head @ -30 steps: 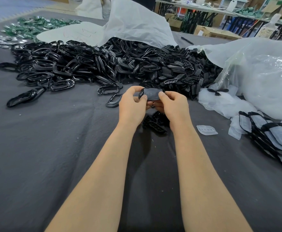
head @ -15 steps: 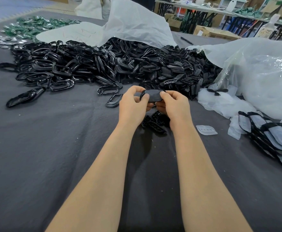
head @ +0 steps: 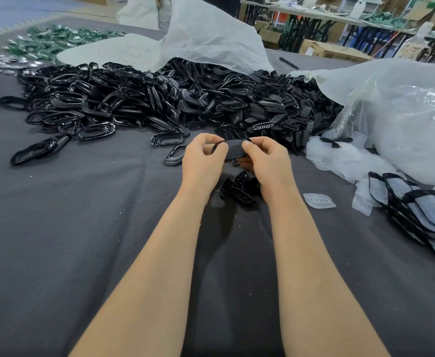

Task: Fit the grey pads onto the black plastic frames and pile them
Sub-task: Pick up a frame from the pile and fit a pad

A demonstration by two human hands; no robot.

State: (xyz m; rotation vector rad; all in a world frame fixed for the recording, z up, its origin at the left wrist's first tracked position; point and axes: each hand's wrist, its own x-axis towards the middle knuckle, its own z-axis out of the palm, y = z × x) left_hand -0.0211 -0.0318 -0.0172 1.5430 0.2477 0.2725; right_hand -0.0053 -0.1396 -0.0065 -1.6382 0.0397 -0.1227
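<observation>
Grey rubbery pad [head: 233, 150], pinched at both ends by left hand [head: 202, 162] and right hand [head: 266, 161], could buckle between them and slip off its black plastic frame [head: 218, 144].

The counter [head: 82, 228] is covered in dark grey cloth; a broad heap of black frames [head: 159, 104] sprawls across its far half, with a white plastic sheet [head: 211, 37] lying over the heap's back; green parts [head: 56, 42] and what may be small silvery discs [head: 12, 60] sit at the far left; a clear bag [head: 404, 119] bulges at the right, pale pads [head: 340, 161] spilled beside it; one loose pad [head: 319, 200] lies alone; a row of fitted frames [head: 422, 210] leans at the right edge; a few black pieces [head: 237, 194] cluster near the middle.
</observation>
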